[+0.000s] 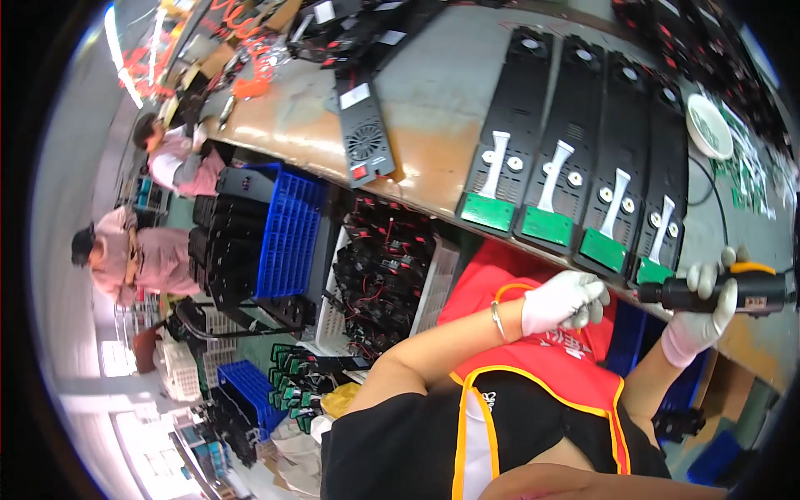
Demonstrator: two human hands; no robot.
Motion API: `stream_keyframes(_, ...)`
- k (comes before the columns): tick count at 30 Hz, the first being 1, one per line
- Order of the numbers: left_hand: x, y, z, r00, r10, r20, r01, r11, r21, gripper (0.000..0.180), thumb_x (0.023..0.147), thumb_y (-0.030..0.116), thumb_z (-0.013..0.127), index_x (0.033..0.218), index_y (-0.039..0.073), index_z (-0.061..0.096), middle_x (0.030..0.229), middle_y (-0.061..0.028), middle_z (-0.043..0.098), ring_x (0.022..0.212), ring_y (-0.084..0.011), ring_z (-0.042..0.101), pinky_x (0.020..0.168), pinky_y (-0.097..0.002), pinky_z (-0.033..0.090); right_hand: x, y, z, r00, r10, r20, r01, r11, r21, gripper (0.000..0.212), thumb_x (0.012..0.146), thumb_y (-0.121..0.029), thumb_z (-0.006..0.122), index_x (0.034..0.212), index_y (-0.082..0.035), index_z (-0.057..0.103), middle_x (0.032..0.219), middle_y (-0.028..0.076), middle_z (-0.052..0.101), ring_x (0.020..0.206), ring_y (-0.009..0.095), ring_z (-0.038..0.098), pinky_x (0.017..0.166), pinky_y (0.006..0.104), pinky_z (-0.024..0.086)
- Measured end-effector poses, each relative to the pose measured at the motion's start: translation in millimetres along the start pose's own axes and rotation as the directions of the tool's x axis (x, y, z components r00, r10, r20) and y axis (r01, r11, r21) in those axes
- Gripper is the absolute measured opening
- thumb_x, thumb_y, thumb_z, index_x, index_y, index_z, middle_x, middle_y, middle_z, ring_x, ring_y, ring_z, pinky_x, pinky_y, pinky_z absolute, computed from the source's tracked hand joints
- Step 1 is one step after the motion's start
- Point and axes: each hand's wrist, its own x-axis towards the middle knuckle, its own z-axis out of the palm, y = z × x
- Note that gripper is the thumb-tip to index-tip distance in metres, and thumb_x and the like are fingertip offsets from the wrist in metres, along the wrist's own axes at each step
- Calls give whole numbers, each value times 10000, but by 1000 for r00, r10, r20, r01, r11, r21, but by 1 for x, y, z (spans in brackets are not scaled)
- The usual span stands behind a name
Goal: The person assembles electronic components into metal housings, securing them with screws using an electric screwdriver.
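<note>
Crossing the right grip (698, 330) (gloved), the power tool (754, 292) points left.

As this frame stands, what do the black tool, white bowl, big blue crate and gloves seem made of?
Tool: probably plastic, satin black, with a smooth moulded-looking housing.
Bowl: likely plastic, smooth off-white with evenly coloured wall; enamel possible.
Crate: plastic-looking, uniform blue, with moulded lattice walls.
Gloves: seemingly fabric, matte white; greyer fingertips suggest coating or dirt.
</note>
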Motion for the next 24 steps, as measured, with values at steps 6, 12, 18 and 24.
stream_keyframes(6, 7, -14, 2, 986, 167, -12, -166, 969, -185, 222, 951, 183, 519, 1060, 2, 585, 835, -11, 550, 658, -60, 481, 565, -189, 395, -1, 0, 21, 999, -28, -26, 27, 1000, -3, 433, 899, -132, 521, 1293, -21, 380, 1102, 78, 512, 577, 61, 366, 565, 225, 347)
stream_keyframes(12, 7, -17, -4, 981, 193, 15, -186, 960, -211, 261, 936, 160, 544, 1139, -1, 571, 824, -28, 556, 609, -54, 464, 519, -189, 379, -2, 7, 24, 1000, -23, -17, 23, 1000, -6, 443, 886, -127, 532, 1288, -19, 379, 1095, 79, 505, 586, 67, 396, 565, 224, 367)
stream_keyframes(18, 2, -17, -4, 984, 167, 64, -143, 949, -281, 320, 956, 265, 527, 1112, -12, 569, 725, -16, 535, 513, -35, 402, 451, -165, 317, -5, 9, 32, 997, -48, -54, 45, 998, -49, 455, 879, -136, 547, 1285, -15, 383, 1080, 76, 507, 611, 65, 409, 561, 219, 369)
stream_keyframes(24, 1, -13, -1, 980, 188, 60, -167, 951, -259, 376, 947, 342, 532, 1050, -17, 569, 696, -5, 516, 492, -23, 382, 424, -164, 285, -7, 11, 33, 1000, -25, -19, 24, 999, -33, 458, 883, -147, 540, 1290, -13, 381, 1105, 80, 524, 609, 64, 395, 555, 212, 361)
